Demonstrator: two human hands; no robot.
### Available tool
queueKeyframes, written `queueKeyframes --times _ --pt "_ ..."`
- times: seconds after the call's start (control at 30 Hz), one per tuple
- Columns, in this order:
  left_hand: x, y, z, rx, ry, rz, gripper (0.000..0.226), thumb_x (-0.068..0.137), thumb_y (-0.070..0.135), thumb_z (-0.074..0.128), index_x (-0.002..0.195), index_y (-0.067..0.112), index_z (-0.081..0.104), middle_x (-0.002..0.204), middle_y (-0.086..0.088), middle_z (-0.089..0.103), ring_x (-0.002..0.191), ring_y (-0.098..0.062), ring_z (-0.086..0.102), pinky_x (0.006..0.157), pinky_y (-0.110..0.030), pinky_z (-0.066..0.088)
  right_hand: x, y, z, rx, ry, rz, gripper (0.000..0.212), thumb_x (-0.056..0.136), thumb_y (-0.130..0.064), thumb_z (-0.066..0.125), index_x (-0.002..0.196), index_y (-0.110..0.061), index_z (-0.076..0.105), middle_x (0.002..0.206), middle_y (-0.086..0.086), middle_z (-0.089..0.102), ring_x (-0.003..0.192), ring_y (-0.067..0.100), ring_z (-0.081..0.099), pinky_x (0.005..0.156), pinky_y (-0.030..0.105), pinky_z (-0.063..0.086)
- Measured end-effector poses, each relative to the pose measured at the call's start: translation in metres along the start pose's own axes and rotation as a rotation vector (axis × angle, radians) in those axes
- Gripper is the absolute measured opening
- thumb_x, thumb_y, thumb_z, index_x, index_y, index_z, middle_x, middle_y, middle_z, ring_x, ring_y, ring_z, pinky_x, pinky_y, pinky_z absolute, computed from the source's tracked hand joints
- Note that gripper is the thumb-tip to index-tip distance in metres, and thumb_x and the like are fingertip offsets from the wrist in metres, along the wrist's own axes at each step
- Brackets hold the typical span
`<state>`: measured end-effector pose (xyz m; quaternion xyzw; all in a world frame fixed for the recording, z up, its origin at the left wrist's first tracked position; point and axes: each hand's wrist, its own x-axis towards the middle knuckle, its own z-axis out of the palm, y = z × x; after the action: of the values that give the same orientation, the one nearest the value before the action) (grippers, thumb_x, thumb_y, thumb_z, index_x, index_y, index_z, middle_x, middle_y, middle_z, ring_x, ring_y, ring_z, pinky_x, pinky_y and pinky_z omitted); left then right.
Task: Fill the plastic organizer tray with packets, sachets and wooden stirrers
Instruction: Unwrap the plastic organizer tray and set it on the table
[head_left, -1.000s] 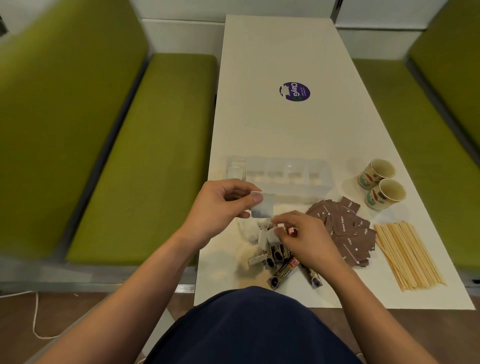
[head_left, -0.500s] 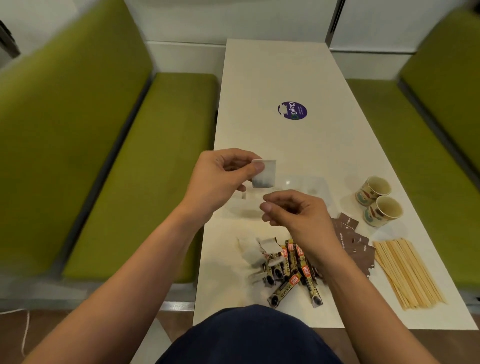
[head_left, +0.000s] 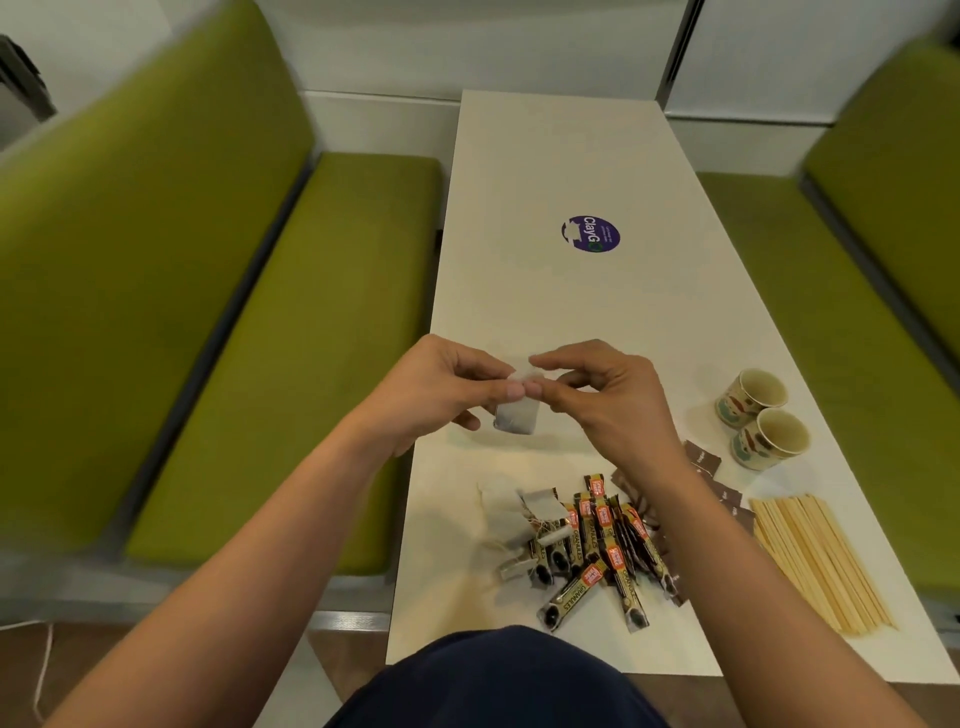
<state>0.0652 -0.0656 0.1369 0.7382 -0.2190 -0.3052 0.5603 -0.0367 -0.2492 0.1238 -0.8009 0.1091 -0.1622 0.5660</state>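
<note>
Pinches one tea bag by its top edge between left hand and right hand, both curled tight; hangs straight down beneath them. Cannot see the organizer tray, probably hidden just beyond both hands, equally near either.

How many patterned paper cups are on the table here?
2, side by side near the white table's right edge: the farther cup, and the nearer cup just beyond the pale wooden stirrers.

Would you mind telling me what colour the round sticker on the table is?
The sticker is purple with white lettering; the head view shows it.
</note>
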Motion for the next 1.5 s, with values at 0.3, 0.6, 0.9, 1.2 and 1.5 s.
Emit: queueKeyframes --times 0.3,0.6,0.9,1.2,1.5 --pt "0.022 -0.027 -0.022 -0.032 0.248 0.022 0.014 0.086 0.028 0.080 0.097 0.020 0.079 0.088 -0.001 0.077 0.081 -0.015 0.070 0.069 -0.033 0.058 0.056 0.005 0.013 -0.059 -0.109 0.012 0.008 0.088 -0.021 0.081 0.094 -0.017 0.082 0.080 -0.002 0.078 0.071 0.020 0.068 0.069 0.037 0.056" --pt "0.033 -0.101 -0.018 0.484 0.358 0.150 0.021 0.085 0.041 0.079 0.104 0.033 0.078 0.102 0.014 0.063 0.088 -0.004 0.062 0.075 -0.020 0.048 0.088 0.058 0.050 -0.247 -0.186 0.081 0.009 0.087 -0.025 0.081 0.095 -0.021 0.083 0.084 -0.009 0.078 0.079 0.000 0.071 0.075 0.020 0.054" --pt "0.046 -0.130 -0.008 0.651 0.344 0.196 0.014 0.093 0.040 0.070 0.098 0.032 0.080 0.106 0.015 0.057 0.104 -0.010 0.050 0.076 -0.038 0.053 0.090 0.092 0.081 -0.659 -0.205 0.082 0.014 0.088 -0.033 0.077 0.098 -0.023 0.079 0.097 -0.003 0.057 0.095 0.015 0.055 0.076 0.037 0.051" --pt "0.031 -0.129 -0.008 0.472 0.405 0.195 0.023 0.095 0.043 0.067 0.112 0.029 0.074 0.109 0.013 0.056 0.102 -0.006 0.055 0.077 -0.019 0.049 0.086 0.081 0.077 -0.791 -0.224 0.028 0.019 0.092 -0.036 0.070 0.100 -0.022 0.080 0.097 0.000 0.059 0.098 0.021 0.057 0.078 0.036 0.049" --pt "-0.051 -0.140 0.029 0.294 0.163 0.019 0.027 0.083 0.046 0.079 0.108 0.039 0.071 0.113 0.020 0.059 0.104 -0.002 0.058 0.078 -0.017 0.048 -0.006 0.053 -0.007 -0.450 -0.311 0.012 0.020 0.091 -0.023 0.072 0.106 -0.035 0.078 0.106 -0.018 0.065 0.096 0.000 0.059 0.076 0.011 0.041"
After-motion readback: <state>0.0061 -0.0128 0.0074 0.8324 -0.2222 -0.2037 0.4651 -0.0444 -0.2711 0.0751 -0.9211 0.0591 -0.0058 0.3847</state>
